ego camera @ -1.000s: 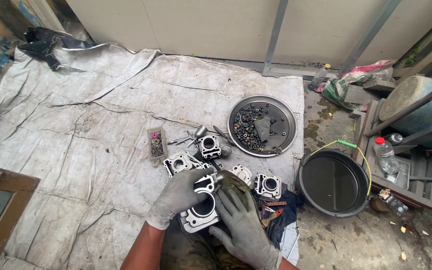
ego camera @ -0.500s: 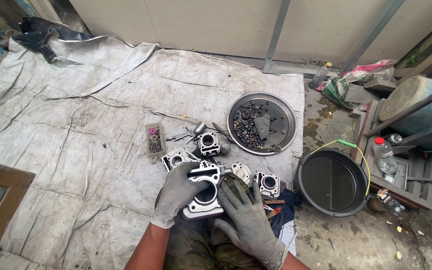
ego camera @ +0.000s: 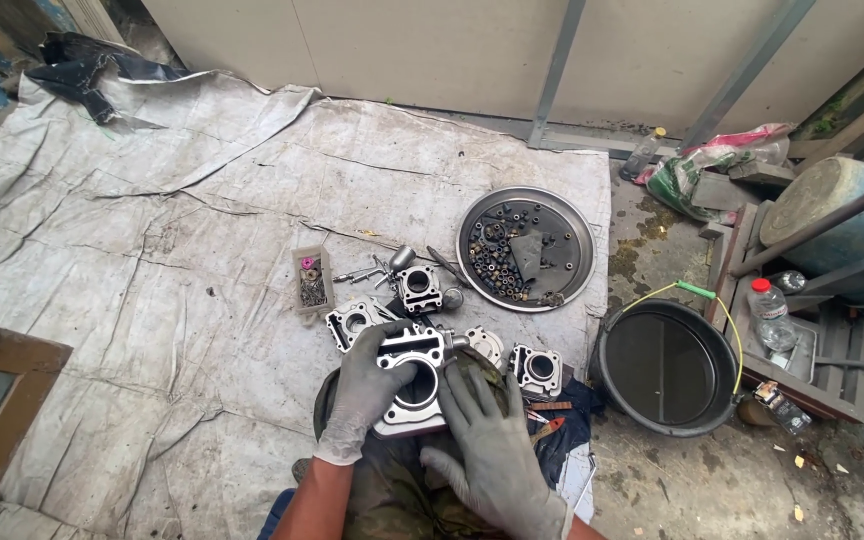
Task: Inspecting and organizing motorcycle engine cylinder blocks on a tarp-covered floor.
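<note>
A large grey tarpaulin covers the floor and carries all the parts. At its right edge stands a black round basin, and above it lies a round metal tray full of small nuts and dark pieces.

Compared with one second ago, the metal engine cylinder sits a little higher on the person's lap and turns its round bore more upward, so the work on this part seems to go on and not to finish. The left hand, in a grey glove, is clamped on the cylinder's left side, with the thumb at the bore. The right hand, also gloved, lies flat with fingers spread, touching the cylinder's right edge; it grips nothing.

Three similar smaller cylinders lie just beside, and a little clear box of screws is near them.
</note>
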